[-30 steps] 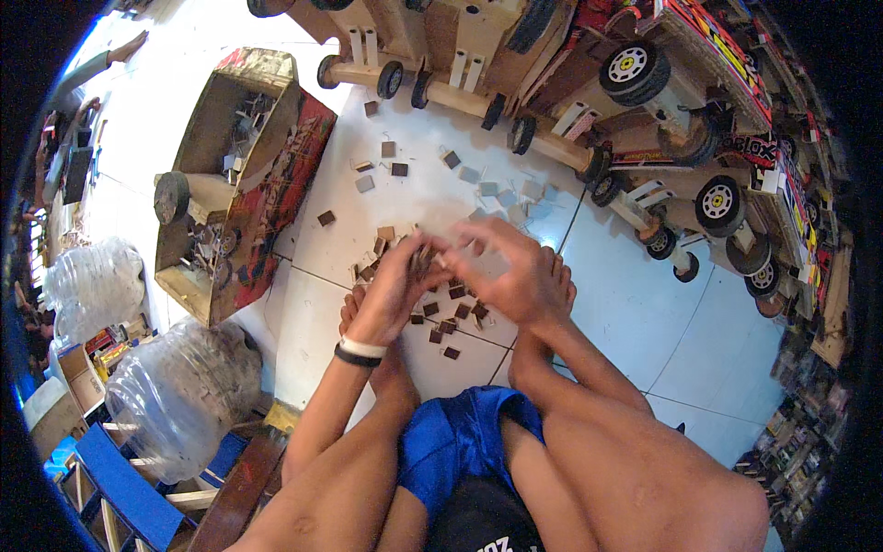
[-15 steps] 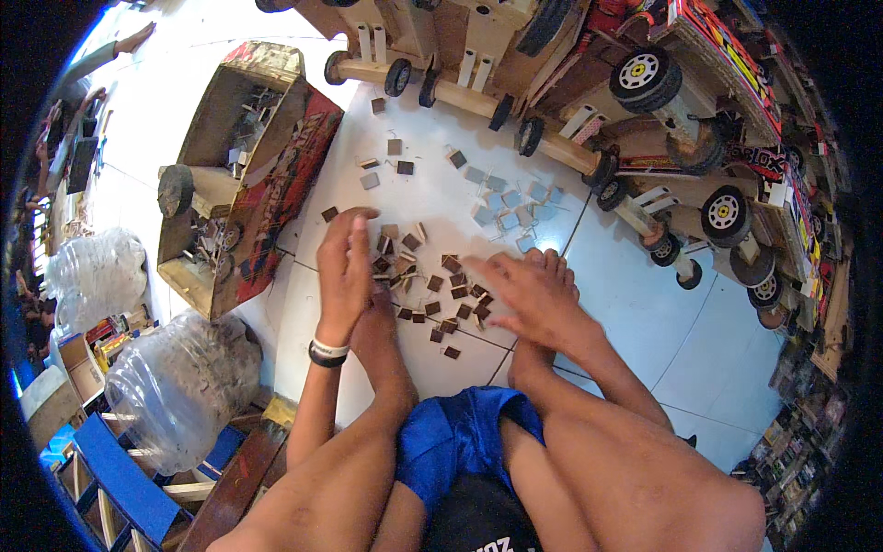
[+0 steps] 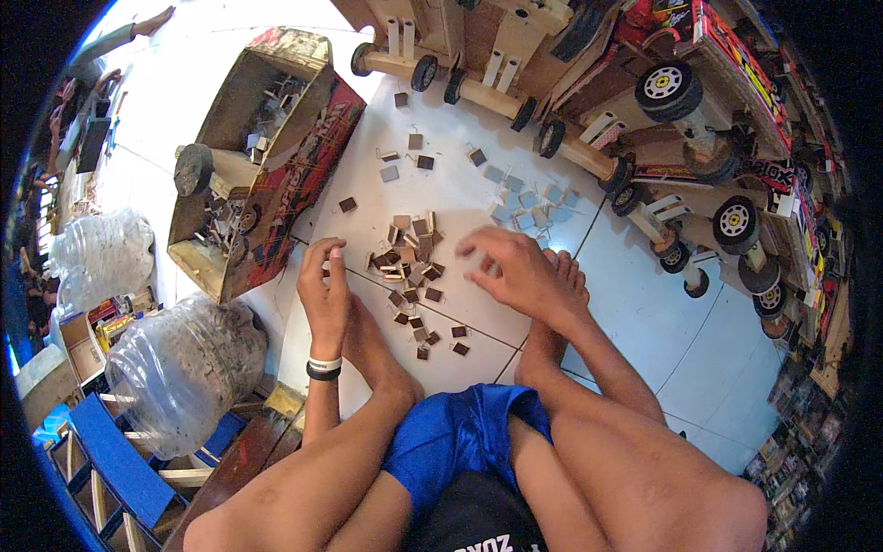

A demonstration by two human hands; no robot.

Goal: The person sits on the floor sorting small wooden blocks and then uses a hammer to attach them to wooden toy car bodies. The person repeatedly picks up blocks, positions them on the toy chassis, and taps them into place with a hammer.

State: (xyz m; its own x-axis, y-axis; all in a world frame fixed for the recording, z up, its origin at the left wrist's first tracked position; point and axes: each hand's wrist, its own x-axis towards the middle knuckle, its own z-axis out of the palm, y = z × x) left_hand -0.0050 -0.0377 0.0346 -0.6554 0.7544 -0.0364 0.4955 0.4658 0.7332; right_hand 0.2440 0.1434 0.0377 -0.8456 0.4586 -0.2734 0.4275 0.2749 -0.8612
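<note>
Between my feet, a loose pile of small dark-brown square pieces (image 3: 418, 244) lies on the white tiled floor, several with thin pale wire-like bits sticking out. My left hand (image 3: 324, 290) hovers left of the pile by my left foot, fingers bent and thumb apart, with nothing visible in it. On the pile's other side, my right hand (image 3: 515, 274) is above the floor near my right foot, its fingers curved and spread, holding nothing I can see. Farther off, light grey square pieces (image 3: 533, 202) form a second group, and a few single squares (image 3: 416, 142) lie scattered beyond.
A wooden toy truck body (image 3: 303, 175) with small parts inside tilts at the left. Wooden toy vehicles with black wheels (image 3: 664, 85) line the far right. Clear plastic jugs (image 3: 189, 373) and a blue slatted frame (image 3: 120, 460) stand at lower left.
Both hands have drawn apart from the pile, the left toward me with its fingers now bent. The brown pieces sit closer together, and a few have shifted.
</note>
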